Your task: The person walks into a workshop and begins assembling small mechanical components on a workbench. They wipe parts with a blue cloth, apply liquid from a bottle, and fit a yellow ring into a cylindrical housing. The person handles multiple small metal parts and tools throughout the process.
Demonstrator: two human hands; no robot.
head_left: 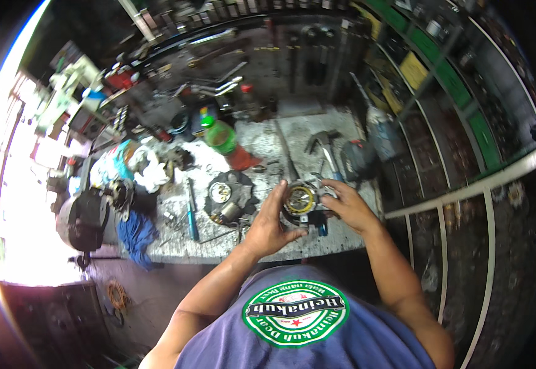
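Both my hands hold a round metal machine part (299,200) with a brass-coloured centre over the front of the workbench (262,142). My left hand (271,220) cups its left and lower side, thumb under it. My right hand (346,206) grips its right side, fingers curled on the rim. A small dark piece (315,218) hangs below the part between my hands.
A second round dark part (229,197) lies to the left. A blue-handled tool (191,216), a green bottle (220,135), a hammer (325,146), white and blue rags (137,234), and a dark motor housing (83,218) crowd the bench. Shelves (452,80) stand right.
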